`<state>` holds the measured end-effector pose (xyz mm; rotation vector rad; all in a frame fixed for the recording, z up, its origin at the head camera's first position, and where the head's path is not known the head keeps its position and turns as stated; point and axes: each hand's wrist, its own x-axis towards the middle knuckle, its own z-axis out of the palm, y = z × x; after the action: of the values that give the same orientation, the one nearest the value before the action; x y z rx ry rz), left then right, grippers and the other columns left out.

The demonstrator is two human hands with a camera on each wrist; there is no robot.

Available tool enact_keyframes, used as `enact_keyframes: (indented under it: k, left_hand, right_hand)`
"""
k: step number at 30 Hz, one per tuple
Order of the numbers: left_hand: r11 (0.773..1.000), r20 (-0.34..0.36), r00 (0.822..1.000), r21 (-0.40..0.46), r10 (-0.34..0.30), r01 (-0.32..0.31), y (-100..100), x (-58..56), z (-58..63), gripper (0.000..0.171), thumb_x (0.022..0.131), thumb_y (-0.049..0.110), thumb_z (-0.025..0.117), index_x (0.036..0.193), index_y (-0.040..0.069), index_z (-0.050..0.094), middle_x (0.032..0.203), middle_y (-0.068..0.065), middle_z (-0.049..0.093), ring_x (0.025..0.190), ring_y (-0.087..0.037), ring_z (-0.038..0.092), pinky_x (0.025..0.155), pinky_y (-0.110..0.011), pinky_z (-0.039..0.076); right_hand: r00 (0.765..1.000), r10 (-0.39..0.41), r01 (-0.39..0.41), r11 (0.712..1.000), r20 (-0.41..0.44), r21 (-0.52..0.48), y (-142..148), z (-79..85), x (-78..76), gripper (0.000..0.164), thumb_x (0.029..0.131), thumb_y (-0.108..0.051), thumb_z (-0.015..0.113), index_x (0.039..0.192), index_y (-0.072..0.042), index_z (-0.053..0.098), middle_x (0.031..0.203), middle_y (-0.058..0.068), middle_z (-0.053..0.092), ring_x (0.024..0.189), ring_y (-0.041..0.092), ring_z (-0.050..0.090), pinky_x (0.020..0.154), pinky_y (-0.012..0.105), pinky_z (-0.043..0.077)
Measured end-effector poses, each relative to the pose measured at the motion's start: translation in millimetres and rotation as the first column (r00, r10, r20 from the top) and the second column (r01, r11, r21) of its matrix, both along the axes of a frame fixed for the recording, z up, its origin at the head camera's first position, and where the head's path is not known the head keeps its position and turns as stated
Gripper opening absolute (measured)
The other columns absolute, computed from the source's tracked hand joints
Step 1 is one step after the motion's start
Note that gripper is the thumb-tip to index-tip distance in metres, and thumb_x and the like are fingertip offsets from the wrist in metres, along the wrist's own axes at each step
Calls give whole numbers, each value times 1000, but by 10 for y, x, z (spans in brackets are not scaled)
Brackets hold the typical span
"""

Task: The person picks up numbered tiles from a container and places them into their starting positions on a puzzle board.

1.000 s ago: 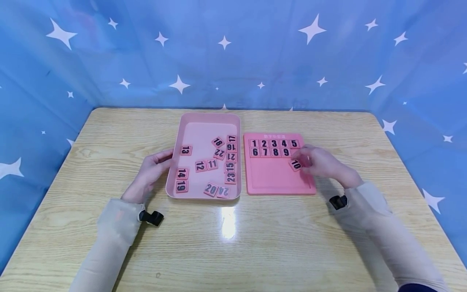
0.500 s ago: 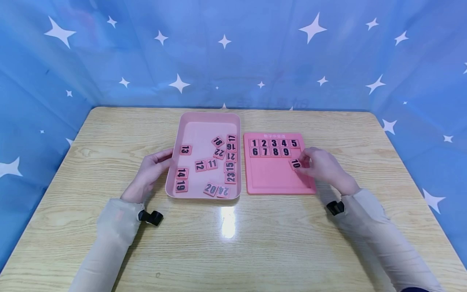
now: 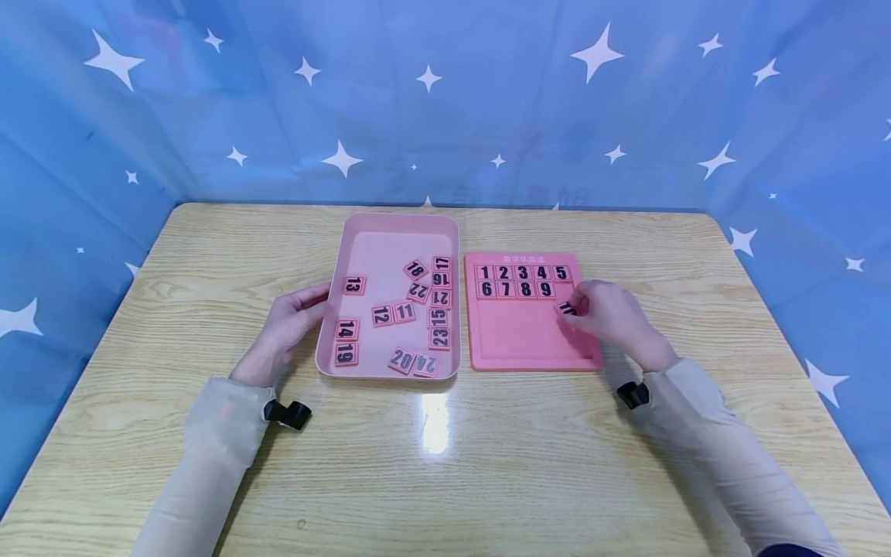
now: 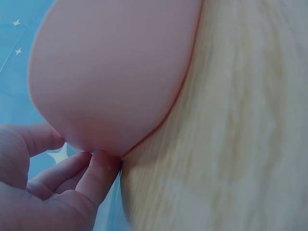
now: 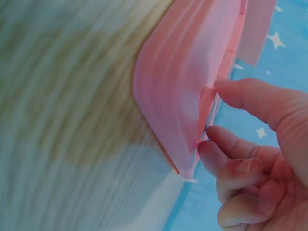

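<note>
The head view looks forward and down from above the near side of the table [image 3: 522, 464], far enough back to take in the table's far edge and the starry curtain [image 3: 390, 100] behind. The left wrist view sits close and tilted, sharing the tray [image 3: 379, 259] and left hand [image 3: 285, 329] with the head view; the right wrist view, equally close and tilted, shares the board [image 3: 515, 333] and right hand [image 3: 616, 321].

The left hand [image 3: 281, 333] touches the left side of a pink tray [image 3: 379, 251] of scattered number tiles [image 3: 404, 312]. The right hand [image 3: 616, 316] pinches the 10 tile [image 3: 564, 308] over a pink board [image 3: 518, 336], near the 9 tile [image 3: 546, 290]. Tray and board lie on a wooden table [image 3: 515, 456].
</note>
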<state>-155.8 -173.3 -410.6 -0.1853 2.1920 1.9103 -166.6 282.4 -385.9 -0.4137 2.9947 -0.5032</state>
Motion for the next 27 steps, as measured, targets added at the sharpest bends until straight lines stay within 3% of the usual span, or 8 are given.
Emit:
enact_keyframes:
  k: [15, 27]
  left_hand:
    - [1000, 15, 1000, -6, -4, 4, 0, 1, 10, 48, 92, 5, 55, 137, -5, 41, 140, -23, 42, 113, -9, 47, 84, -10, 42]
    - [1000, 8, 1000, -1, 4, -4, -7, -15, -10, 47, 91, 4, 55, 136, -7, 42, 139, -25, 42, 106, -5, 49, 83, -11, 44]
  right_hand:
    - [999, 10, -10, 1000, -33, 7, -60, 21, 21, 20, 76, -16, 76, 84, -1, 66, 76, 9, 65, 65, 20, 59, 61, 40, 49]
    - [997, 34, -35, 999, -65, -13, -9, -26, -51, 19, 76, -8, 74, 93, -3, 68, 86, 12, 64, 67, 21, 54, 54, 34, 43]
